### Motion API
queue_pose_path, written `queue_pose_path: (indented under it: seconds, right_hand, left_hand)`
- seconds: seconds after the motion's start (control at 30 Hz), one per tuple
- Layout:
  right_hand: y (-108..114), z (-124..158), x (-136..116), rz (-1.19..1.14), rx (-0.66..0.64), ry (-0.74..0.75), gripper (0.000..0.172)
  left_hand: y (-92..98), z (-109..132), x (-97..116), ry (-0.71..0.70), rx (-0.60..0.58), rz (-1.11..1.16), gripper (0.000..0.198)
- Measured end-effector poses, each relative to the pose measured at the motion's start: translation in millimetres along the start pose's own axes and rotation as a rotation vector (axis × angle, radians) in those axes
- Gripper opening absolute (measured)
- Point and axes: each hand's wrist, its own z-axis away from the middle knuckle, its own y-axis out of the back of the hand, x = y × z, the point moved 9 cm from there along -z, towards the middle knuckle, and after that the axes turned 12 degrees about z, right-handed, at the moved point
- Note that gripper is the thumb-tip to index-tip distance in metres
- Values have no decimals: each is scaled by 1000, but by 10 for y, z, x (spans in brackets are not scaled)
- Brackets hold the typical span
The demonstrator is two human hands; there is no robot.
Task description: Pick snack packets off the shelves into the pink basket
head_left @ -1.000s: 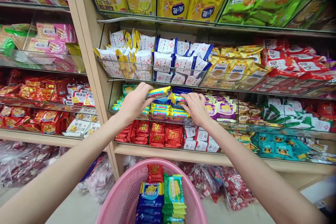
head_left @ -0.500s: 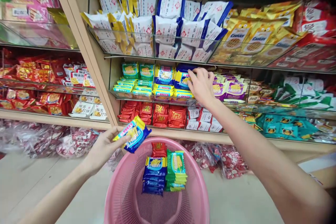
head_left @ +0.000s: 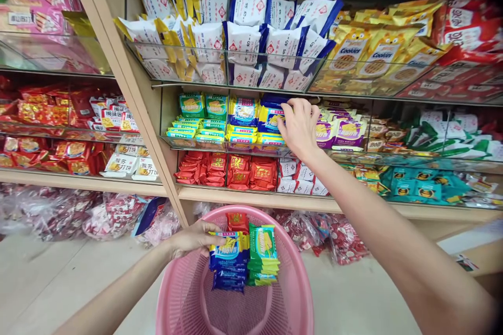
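Observation:
My left hand (head_left: 192,239) reaches over the rim of the pink basket (head_left: 188,293) and grips a blue and yellow biscuit pack (head_left: 230,250), laying it on the blue stack inside. A stack of green packs (head_left: 262,254) and a red packet (head_left: 238,221) lie beside it. My right hand (head_left: 299,126) is up at the middle shelf, fingers curled on a blue and yellow pack (head_left: 271,118) in the shelf bin, next to purple packs (head_left: 348,131).
Glass-fronted shelves hold white packs (head_left: 243,36), yellow cookie bags (head_left: 365,52), green packs (head_left: 200,110), red packets (head_left: 231,170) and teal packs (head_left: 416,188). Bagged red sweets (head_left: 110,214) lie on the floor under the lowest shelf. A wooden upright (head_left: 129,89) divides the shelving.
My left hand took a blue and yellow pack off the shelf, carried it down and now sets it on the blue stack in the basket. My right hand stayed at the shelf bin.

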Motion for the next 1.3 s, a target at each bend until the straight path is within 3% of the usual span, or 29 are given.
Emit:
queue_pose_path:
  seconds: [0.13,0.27,0.4,0.53,0.63,0.73,0.93,1.1,1.2,1.3]
  right_hand:
    - [12,30,-4,-21,15,9,37]
    - [-21,43,9,-21,13,6,37]
    - [61,119,6,-37,31,-17,36]
    - [393,438,-29,-100,106,-76,35]
    - [681,897,-36,-182,145,-116,37]
    - [809,1507,103,-262,87,-232,38]
    - [701,3060,503,-280,-139,-507,38]
    - [554,4309,537,-218,-368,-663,45]
    - [472,4663,396,-271,-442,-727,42]
    - [370,4670,206,-395,-487,-797,40]
  left_hand:
    - [-18,-87,-46,69,3,-70,50]
    - [9,-197,-81,51,47,-168,55]
    - [51,-258,-15,-93,136,-273,52]
    - [111,-180,152,-256,320,-530,38]
    - [131,-161,142,-247,367,-654,33]
    - [132,-189,108,-255,352,-671,32]
    - [114,-219,163,-276,364,-731,29]
    - [68,-212,209,-321,366,-764,29]
    - [66,-233,157,-312,374,-732,28]
    - [69,-232,135,-328,385,-711,28]
